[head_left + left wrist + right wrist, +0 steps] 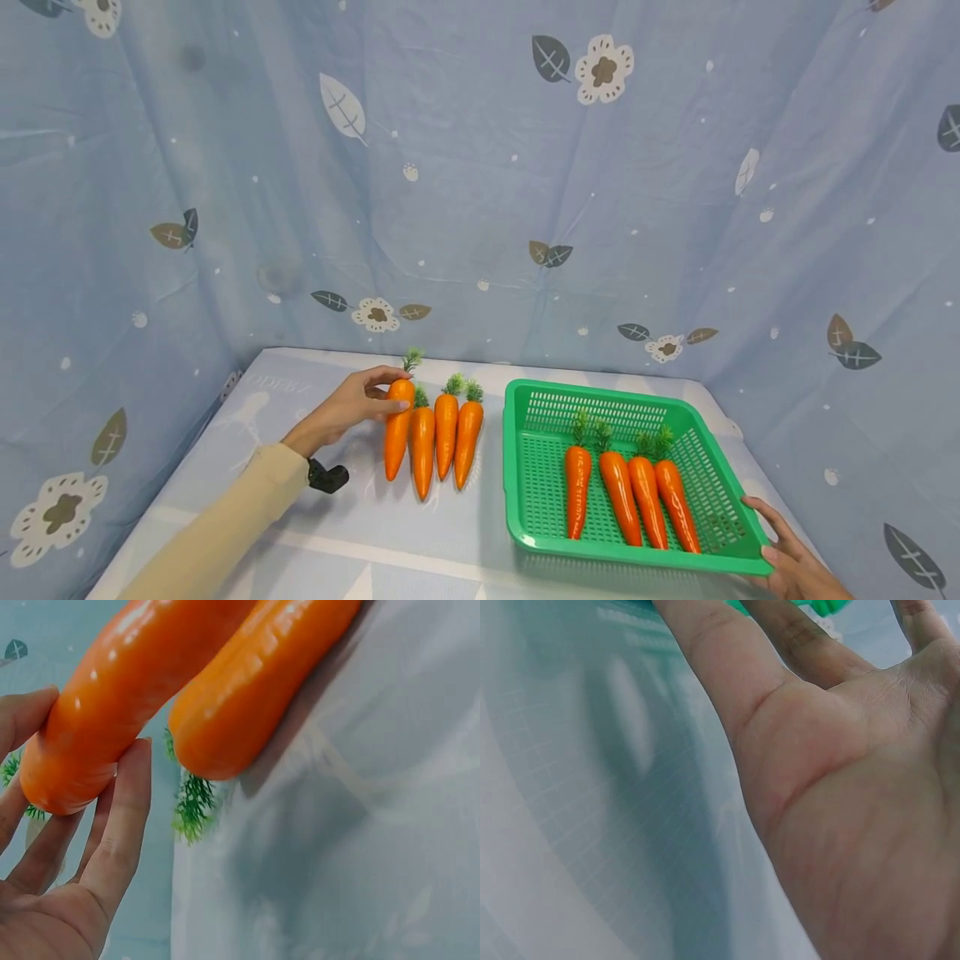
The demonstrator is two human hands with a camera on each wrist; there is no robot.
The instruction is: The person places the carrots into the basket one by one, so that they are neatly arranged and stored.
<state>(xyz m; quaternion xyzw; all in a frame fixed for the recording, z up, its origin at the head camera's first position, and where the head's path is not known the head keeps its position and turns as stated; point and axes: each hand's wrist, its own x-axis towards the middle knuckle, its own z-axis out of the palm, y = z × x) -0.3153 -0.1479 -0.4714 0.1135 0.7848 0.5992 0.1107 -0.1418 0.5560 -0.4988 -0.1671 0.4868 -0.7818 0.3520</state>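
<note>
Gripping: left hand (352, 406) fingers (120, 825) curled round leftmost carrot (397, 429), top end, on table (375, 542)
right hand (787, 558): partly cut off, fingers straight, touching basket (536, 533) corner
hidden: basket mostly out of right wrist view
writing: faint table print, unreadable

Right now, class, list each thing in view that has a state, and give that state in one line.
Left hand: grips the top of the leftmost carrot.
Three other table carrots: lying side by side.
Green basket: holds four carrots.
Right hand: fingers straight, touching the basket's near corner.
</note>
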